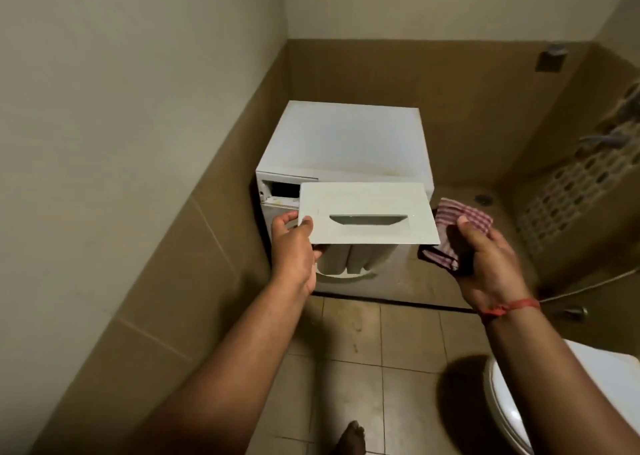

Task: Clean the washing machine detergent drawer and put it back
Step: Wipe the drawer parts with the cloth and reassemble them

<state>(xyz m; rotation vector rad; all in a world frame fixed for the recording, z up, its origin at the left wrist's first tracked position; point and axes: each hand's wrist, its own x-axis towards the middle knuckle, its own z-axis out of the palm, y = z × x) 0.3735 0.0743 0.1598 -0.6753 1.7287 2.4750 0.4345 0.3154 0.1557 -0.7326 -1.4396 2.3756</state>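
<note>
The white detergent drawer (367,209) is out of the machine and held in the air, its flat front panel with the recessed handle facing me. My left hand (294,247) grips its left edge. Off the panel's right edge, my right hand (485,260) holds a red-and-white striped cloth (460,219), apart from the drawer. Behind stands the white washing machine (346,143), its empty drawer slot (282,191) open and dark at the upper left of its front. The drawer's compartments hang below the panel, mostly hidden.
The machine sits in a corner between brown tiled walls. A white toilet (512,409) is at the lower right, with a hose and tap (571,311) on the right wall. A floor drain (483,198) lies right of the machine. My foot (349,437) is on the tiled floor.
</note>
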